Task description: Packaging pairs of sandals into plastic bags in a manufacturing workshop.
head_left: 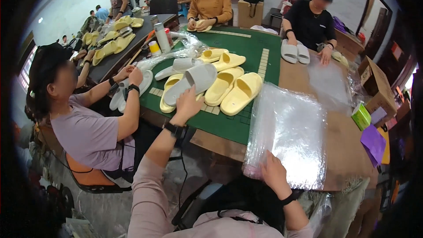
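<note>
My left hand (189, 105) reaches over the table's near left part and grips a grey slipper (194, 80) by its heel end; some fingers are hidden under it. The grey slipper lies over a pile of pale yellow slippers (241, 94), with another grey slipper (185, 65) behind it. My right hand (274, 170) lies on the near left edge of a stack of clear plastic bags (293, 128), its fingers stretched out over the shiny film.
A green mat (220, 128) covers the table's left part, brown board (343, 150) the right. A white bottle (161, 37) and yellow-white jar (154, 48) stand at the far left. Co-workers handle slippers around the table. A cardboard box (376, 90) and purple sheet (373, 145) are at right.
</note>
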`<state>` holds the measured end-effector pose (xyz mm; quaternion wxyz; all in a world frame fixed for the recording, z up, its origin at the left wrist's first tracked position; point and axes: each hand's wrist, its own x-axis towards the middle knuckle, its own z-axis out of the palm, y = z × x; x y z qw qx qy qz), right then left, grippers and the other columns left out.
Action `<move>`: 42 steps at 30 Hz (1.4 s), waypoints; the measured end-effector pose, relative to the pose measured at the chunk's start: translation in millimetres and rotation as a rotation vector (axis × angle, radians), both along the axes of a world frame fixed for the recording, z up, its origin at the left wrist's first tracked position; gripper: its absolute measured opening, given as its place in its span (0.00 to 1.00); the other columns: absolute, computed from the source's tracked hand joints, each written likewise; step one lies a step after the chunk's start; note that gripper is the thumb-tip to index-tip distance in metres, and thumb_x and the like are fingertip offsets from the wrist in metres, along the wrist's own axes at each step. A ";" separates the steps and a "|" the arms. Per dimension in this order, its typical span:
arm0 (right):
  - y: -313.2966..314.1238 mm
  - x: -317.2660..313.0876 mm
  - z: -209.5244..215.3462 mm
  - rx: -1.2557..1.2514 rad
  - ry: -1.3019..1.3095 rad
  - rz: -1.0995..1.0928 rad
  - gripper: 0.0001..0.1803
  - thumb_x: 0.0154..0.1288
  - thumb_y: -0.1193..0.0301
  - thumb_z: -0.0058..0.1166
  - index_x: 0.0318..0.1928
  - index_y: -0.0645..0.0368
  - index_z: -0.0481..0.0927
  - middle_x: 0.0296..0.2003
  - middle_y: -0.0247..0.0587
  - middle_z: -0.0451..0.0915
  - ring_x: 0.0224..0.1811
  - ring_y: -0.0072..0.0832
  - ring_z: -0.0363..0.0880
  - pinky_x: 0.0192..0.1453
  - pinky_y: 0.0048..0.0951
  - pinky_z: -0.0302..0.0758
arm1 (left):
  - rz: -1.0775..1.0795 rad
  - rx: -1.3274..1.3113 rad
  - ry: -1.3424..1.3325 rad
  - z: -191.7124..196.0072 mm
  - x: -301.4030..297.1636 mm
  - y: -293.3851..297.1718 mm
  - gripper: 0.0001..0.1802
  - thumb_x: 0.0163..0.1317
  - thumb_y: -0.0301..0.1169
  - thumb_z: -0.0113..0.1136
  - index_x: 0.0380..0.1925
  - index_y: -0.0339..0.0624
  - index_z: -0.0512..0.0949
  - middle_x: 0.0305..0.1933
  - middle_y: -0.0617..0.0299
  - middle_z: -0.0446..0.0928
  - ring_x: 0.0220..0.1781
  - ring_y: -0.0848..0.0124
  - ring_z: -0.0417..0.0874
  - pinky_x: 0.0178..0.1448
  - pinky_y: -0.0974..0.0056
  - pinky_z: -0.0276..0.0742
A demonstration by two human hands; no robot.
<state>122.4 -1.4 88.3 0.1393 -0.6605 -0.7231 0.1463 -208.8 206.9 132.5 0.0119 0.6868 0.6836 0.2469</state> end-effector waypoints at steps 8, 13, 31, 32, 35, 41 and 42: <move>-2.7 3.3 -1.5 -0.057 0.047 0.057 0.36 0.63 0.61 0.56 0.67 0.64 0.60 0.60 0.63 0.68 0.62 0.56 0.67 0.63 0.46 0.68 | 0.010 -0.114 -0.764 -42.2 -1.9 75.1 0.29 0.58 0.28 0.62 0.59 0.30 0.67 0.52 0.49 0.78 0.54 0.64 0.79 0.57 0.61 0.73; -2.7 0.3 -4.7 -0.092 0.014 0.086 0.37 0.63 0.61 0.56 0.67 0.64 0.59 0.61 0.65 0.67 0.63 0.58 0.66 0.64 0.46 0.67 | -0.007 0.003 -1.011 -46.4 6.3 70.4 0.20 0.54 0.30 0.64 0.46 0.30 0.75 0.42 0.49 0.82 0.45 0.60 0.83 0.49 0.60 0.77; -3.0 8.0 -13.1 -0.081 -0.023 0.098 0.39 0.62 0.59 0.57 0.68 0.65 0.59 0.61 0.68 0.66 0.62 0.60 0.66 0.65 0.47 0.67 | -0.557 0.041 -1.453 111.2 137.1 -89.7 0.26 0.66 0.19 0.51 0.62 0.32 0.57 0.59 0.55 0.71 0.59 0.70 0.74 0.62 0.65 0.70; -3.5 6.2 -12.7 -0.075 -0.017 0.102 0.40 0.62 0.58 0.56 0.68 0.65 0.58 0.61 0.69 0.65 0.63 0.60 0.66 0.65 0.47 0.67 | -0.582 0.043 -1.482 106.4 147.5 -94.9 0.25 0.65 0.20 0.52 0.61 0.32 0.58 0.57 0.55 0.72 0.58 0.70 0.75 0.61 0.65 0.70; -2.0 4.9 -8.4 -0.099 0.006 0.083 0.37 0.61 0.60 0.56 0.66 0.66 0.63 0.63 0.66 0.64 0.64 0.60 0.65 0.66 0.47 0.66 | -0.594 -0.041 -1.459 103.0 177.9 -107.1 0.25 0.65 0.21 0.54 0.59 0.32 0.59 0.54 0.53 0.74 0.56 0.69 0.75 0.59 0.65 0.72; 5.6 10.1 -13.6 -0.292 -0.251 0.222 0.20 0.60 0.62 0.55 0.46 0.65 0.79 0.44 0.57 0.80 0.45 0.57 0.78 0.57 0.49 0.71 | -0.753 -0.324 -1.171 56.5 227.2 -98.9 0.25 0.63 0.28 0.57 0.56 0.30 0.62 0.52 0.45 0.75 0.54 0.62 0.77 0.58 0.61 0.72; -0.8 12.6 -24.0 -0.245 -0.165 0.067 0.15 0.59 0.60 0.55 0.41 0.57 0.81 0.34 0.51 0.82 0.36 0.55 0.79 0.53 0.51 0.72 | -0.827 -0.403 -1.000 46.7 234.4 -96.8 0.25 0.63 0.30 0.58 0.56 0.29 0.63 0.52 0.43 0.74 0.55 0.58 0.77 0.59 0.59 0.72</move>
